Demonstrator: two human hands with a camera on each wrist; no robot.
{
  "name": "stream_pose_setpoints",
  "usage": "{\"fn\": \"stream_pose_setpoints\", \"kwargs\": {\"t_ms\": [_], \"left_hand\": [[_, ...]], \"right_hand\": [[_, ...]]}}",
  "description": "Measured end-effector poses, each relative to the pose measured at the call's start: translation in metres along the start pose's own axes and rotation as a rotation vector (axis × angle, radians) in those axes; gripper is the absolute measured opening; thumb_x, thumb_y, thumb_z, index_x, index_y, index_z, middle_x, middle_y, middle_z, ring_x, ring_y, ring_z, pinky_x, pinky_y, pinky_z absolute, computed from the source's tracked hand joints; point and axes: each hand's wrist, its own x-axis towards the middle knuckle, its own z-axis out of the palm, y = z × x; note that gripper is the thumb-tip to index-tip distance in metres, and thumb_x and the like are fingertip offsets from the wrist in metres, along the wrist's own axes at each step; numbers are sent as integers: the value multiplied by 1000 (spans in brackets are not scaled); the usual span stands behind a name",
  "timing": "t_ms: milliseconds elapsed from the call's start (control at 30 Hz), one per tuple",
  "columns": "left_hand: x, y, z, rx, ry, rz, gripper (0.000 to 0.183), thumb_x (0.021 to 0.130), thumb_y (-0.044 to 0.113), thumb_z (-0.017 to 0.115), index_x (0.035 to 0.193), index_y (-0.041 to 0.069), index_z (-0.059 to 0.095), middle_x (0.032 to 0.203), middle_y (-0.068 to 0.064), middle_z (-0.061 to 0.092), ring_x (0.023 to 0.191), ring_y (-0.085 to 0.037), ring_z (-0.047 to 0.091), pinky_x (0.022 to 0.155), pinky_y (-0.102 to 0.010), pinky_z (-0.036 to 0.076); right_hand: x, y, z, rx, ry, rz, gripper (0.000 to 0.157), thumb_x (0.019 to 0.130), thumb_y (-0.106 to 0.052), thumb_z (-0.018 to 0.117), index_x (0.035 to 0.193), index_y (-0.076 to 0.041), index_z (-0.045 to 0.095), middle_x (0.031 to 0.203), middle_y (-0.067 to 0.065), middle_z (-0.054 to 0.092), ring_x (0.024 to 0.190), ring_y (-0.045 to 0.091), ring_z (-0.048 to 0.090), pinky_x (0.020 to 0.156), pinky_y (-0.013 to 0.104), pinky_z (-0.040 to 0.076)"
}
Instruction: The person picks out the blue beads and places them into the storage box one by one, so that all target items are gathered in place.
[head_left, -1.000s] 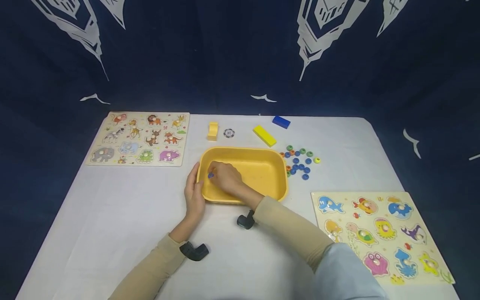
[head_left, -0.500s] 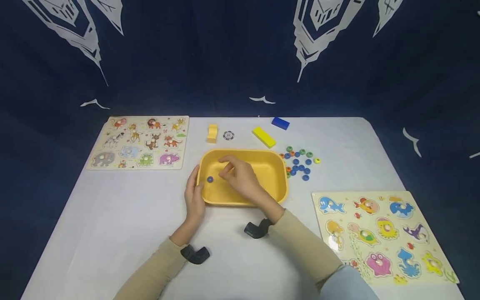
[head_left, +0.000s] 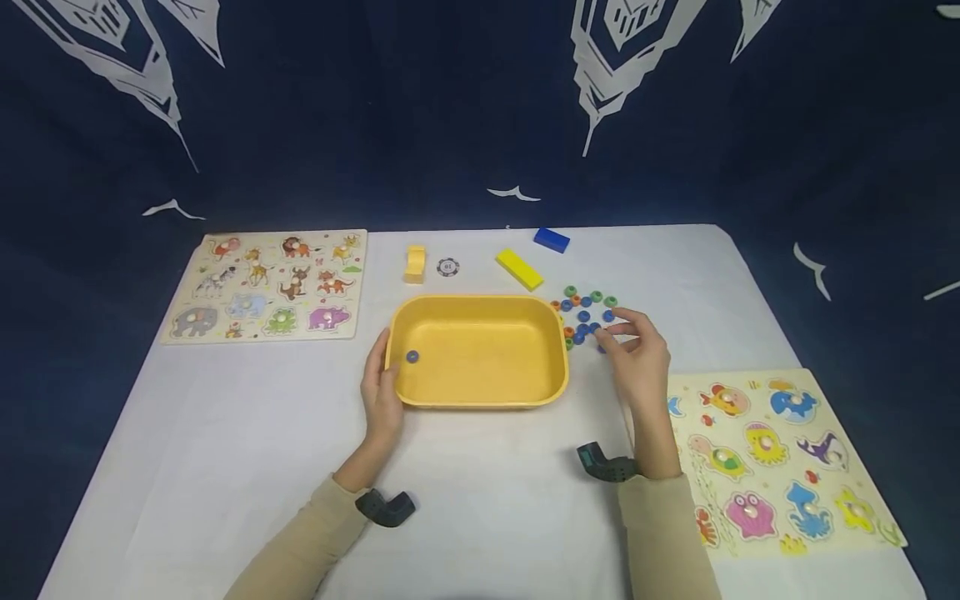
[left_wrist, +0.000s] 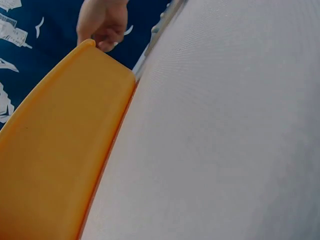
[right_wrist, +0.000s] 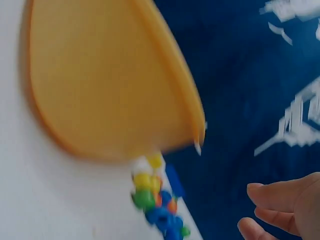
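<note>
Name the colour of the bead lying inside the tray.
Blue; the bead in the tray shows best in the head view.

Beige sleeves, black wrist cameras

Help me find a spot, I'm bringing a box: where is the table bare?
Bare table lies left of the left hand, nearer than the animal board; between the wrist cameras, nearer than the tray; and right of the right hand, beyond the sea board. Crowded: just right of the tray, where beads cluster by the right hand.
</note>
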Motion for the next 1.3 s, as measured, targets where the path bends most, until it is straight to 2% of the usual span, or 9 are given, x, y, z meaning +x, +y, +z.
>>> {"fn": "stream_pose_setpoints", "kwargs": {"t_ms": [100, 200, 233, 467, 733, 933, 1133, 1233, 1300], "left_hand": [[-1, 0, -1, -2, 8, -5, 50, 86, -6, 29, 136, -1, 29, 142, -15, 28, 133, -19, 23, 111, -28, 21], [-1, -1, -3, 2, 8, -9, 50, 86, -5, 30, 136, 0, 29, 142, -14, 29, 133, -18, 23, 111, -28, 21], [-1, -1, -3, 3, 7, -9, 50, 86, -5, 29, 136, 0, 29, 143, -13, 29, 133, -17, 23, 111, -28, 21], [-2, -2, -4, -10, 9, -17, 50, 86, -5, 29, 136, -1, 28, 143, -12, 28, 133, -18, 23, 111, -28, 20], [-2, -3, -2, -18, -3, -14, 51, 86, -5, 28, 137, 0, 27, 143, -11, 28, 134, -17, 22, 111, -27, 21], [-1, -2, -2, -14, -5, -7, 50, 87, -5, 29, 137, -1, 27, 143, -12, 28, 133, -17, 23, 110, -26, 22], [0, 0, -2, -20, -8, 9, 49, 87, -6, 28, 136, -2, 28, 142, -16, 27, 133, -19, 22, 110, -25, 22], [1, 1, -1, -22, -4, 1, 49, 87, -7, 27, 136, -3, 28, 142, -17, 27, 133, -17, 22, 110, -24, 21], [1, 1, 0, -20, -2, -9, 49, 87, -7, 27, 136, -3, 28, 142, -17, 27, 133, -16, 23, 110, -23, 21]], "right_hand": [[12, 37, 6, -93, 1, 68, 44, 76, -55, 56, 118, -44, 48, 96, -11, 59, 71, 11, 51, 48, 24, 46], [15, 51, 8, -115, -29, 112, 44, 75, -54, 59, 117, -40, 52, 95, -10, 58, 69, 14, 52, 49, 25, 45], [15, 49, 8, -122, -55, 132, 45, 75, -53, 60, 117, -38, 52, 95, -9, 58, 70, 15, 52, 50, 25, 45], [-3, -13, -15, -155, -230, 276, 39, 80, -35, 62, 117, -24, 56, 100, 0, 59, 78, 19, 54, 55, 23, 40], [-4, -13, -9, -258, -220, 234, 31, 80, -26, 62, 110, -19, 61, 99, 5, 62, 91, 26, 53, 72, 38, 37], [-5, -24, -13, -227, -164, 159, 27, 80, -28, 63, 105, -19, 64, 93, 2, 62, 75, 21, 50, 58, 29, 34], [-6, -64, -14, -65, -117, -50, 28, 76, -30, 68, 102, -19, 65, 84, -1, 62, 50, 15, 42, 38, 32, 34], [-8, -92, -3, -23, -165, -191, 25, 76, -26, 68, 99, -18, 65, 80, 0, 62, 49, 15, 43, 38, 31, 35], [-11, -111, 8, -29, -232, -273, 23, 76, -25, 68, 98, -19, 65, 79, -1, 62, 53, 15, 44, 41, 25, 35]]}}
